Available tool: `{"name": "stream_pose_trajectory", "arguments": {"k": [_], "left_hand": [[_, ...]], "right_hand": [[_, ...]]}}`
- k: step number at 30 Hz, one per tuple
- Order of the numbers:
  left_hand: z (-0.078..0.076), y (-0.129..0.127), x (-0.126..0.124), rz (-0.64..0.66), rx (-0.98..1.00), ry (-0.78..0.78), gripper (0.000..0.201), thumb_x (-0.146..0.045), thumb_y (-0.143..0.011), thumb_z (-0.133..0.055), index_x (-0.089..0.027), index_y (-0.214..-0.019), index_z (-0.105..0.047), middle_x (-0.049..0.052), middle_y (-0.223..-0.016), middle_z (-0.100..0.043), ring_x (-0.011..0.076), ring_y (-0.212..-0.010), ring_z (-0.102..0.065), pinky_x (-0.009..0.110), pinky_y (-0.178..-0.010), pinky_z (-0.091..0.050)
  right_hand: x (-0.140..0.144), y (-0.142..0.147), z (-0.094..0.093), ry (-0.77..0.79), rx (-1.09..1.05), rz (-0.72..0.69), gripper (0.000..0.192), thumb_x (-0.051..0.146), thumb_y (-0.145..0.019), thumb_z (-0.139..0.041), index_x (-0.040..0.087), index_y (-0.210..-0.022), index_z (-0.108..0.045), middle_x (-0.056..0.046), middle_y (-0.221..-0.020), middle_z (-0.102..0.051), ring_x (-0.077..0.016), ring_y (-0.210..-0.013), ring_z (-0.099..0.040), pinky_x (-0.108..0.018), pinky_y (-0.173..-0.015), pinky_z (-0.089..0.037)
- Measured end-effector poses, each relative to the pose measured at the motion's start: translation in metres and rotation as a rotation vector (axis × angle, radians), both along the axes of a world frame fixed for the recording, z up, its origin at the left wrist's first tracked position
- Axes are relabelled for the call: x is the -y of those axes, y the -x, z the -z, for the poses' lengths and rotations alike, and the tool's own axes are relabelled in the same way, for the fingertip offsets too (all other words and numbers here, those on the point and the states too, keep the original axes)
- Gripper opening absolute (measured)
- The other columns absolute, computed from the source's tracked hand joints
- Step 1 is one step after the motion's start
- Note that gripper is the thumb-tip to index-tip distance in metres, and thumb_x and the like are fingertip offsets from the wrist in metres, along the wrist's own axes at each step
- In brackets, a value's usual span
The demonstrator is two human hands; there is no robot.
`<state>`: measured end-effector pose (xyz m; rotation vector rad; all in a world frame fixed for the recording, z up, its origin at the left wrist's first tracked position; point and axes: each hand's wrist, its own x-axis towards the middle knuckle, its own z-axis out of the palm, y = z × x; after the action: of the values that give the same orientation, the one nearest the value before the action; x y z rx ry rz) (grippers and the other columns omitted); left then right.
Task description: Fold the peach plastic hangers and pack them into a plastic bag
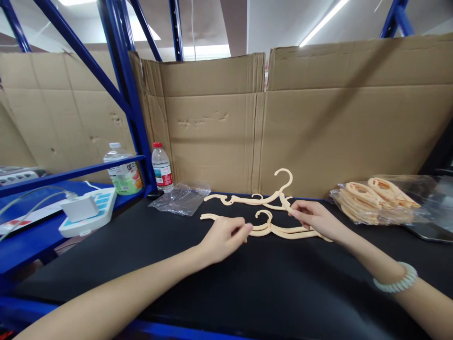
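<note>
Thumb and fingertips of my right hand (311, 217) pinch one arm of a beige folding clothes hanger (273, 197). Its hook stands up above the table, and the other arm slants down to the left. My left hand (224, 238) is curled in front of the nearer hangers (288, 233), which lie on the black tabletop (276, 283). Whatever its fingers hold, if anything, is hidden. Behind it, another beige hanger (244, 200) lies farther back, partly overlapped by the held one.
Plastic-bagged beige hangers (375, 200) lie at the right beside a dark flat device (432, 232). A crumpled clear bag (182, 198), a red-capped bottle (162, 167) and a larger bottle (123, 172) are at the left. A power strip (88, 219) sits beyond the blue frame. Cardboard (212, 127) walls the back.
</note>
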<state>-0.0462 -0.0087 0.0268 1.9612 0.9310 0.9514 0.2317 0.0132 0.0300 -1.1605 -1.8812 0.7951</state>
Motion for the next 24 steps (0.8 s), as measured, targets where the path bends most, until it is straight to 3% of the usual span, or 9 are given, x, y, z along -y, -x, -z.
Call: {"name": "stream_pose_trajectory", "arguments": {"k": [2,4,7,10,13,16,24], "left_hand": [[-0.004,0.0,0.009,0.052,-0.077,-0.25,0.021,-0.035,-0.079,-0.064,-0.02,-0.065,-0.066,0.008,-0.072,-0.066,0.0204,-0.074,-0.061,0.029,-0.077,-0.044],[-0.01,0.001,0.015,0.082,-0.096,-0.397,0.006,-0.026,-0.078,-0.067,-0.022,-0.074,-0.069,0.011,-0.093,-0.068,0.0258,-0.097,-0.058,0.032,-0.092,-0.038],[-0.016,0.002,0.014,0.034,-0.185,-0.597,0.018,-0.022,-0.078,-0.066,-0.023,-0.096,-0.068,0.012,-0.118,-0.061,0.0304,-0.117,-0.047,0.039,-0.102,-0.028],[-0.012,0.003,0.006,-0.019,-0.347,-0.749,0.023,-0.019,-0.084,-0.058,-0.023,-0.105,-0.063,0.011,-0.108,-0.064,0.0283,-0.106,-0.054,0.04,-0.096,-0.033],[-0.007,0.005,-0.001,-0.025,-0.539,-0.846,0.017,-0.015,-0.089,-0.046,-0.02,-0.096,-0.062,0.007,-0.089,-0.064,0.0232,-0.088,-0.057,0.036,-0.082,-0.039],[-0.004,0.005,-0.001,-0.052,-0.746,-0.949,0.017,-0.015,-0.092,-0.041,-0.017,-0.094,-0.058,0.006,-0.086,-0.062,0.0212,-0.083,-0.056,0.033,-0.071,-0.039],[-0.003,0.004,0.0,-0.038,-0.96,-0.926,0.016,-0.02,-0.093,-0.039,-0.017,-0.09,-0.055,0.004,-0.085,-0.061,0.0192,-0.078,-0.054,0.031,-0.064,-0.036]], "right_hand": [[0.002,0.0,-0.001,0.02,0.012,-0.031,0.033,0.051,-0.078,-0.057,0.019,-0.071,-0.053,0.004,-0.056,-0.042,-0.0095,-0.044,-0.038,-0.022,-0.041,-0.029],[0.003,0.001,-0.002,0.06,0.02,-0.082,0.034,0.052,-0.078,-0.057,0.019,-0.07,-0.052,0.005,-0.055,-0.041,-0.0093,-0.044,-0.038,-0.022,-0.041,-0.031],[0.006,0.003,-0.004,0.135,0.025,-0.174,0.034,0.052,-0.08,-0.057,0.02,-0.072,-0.049,0.007,-0.054,-0.038,-0.0084,-0.043,-0.037,-0.022,-0.042,-0.033],[0.009,0.005,-0.005,0.179,0.053,-0.266,0.032,0.051,-0.082,-0.056,0.02,-0.079,-0.05,0.005,-0.061,-0.043,-0.0087,-0.047,-0.043,-0.022,-0.044,-0.038],[0.012,0.007,-0.008,0.191,0.11,-0.327,0.032,0.05,-0.082,-0.056,0.019,-0.08,-0.052,0.003,-0.067,-0.045,-0.0107,-0.055,-0.047,-0.023,-0.049,-0.045],[0.013,0.007,-0.009,0.174,0.2,-0.31,0.031,0.049,-0.081,-0.056,0.018,-0.079,-0.054,0.002,-0.067,-0.047,-0.0124,-0.059,-0.047,-0.024,-0.052,-0.046],[0.011,0.004,0.0,0.005,0.49,-0.227,0.017,0.032,-0.08,-0.055,0.017,-0.078,-0.061,0.0,-0.066,-0.057,-0.0135,-0.059,-0.05,-0.023,-0.053,-0.038]]}}
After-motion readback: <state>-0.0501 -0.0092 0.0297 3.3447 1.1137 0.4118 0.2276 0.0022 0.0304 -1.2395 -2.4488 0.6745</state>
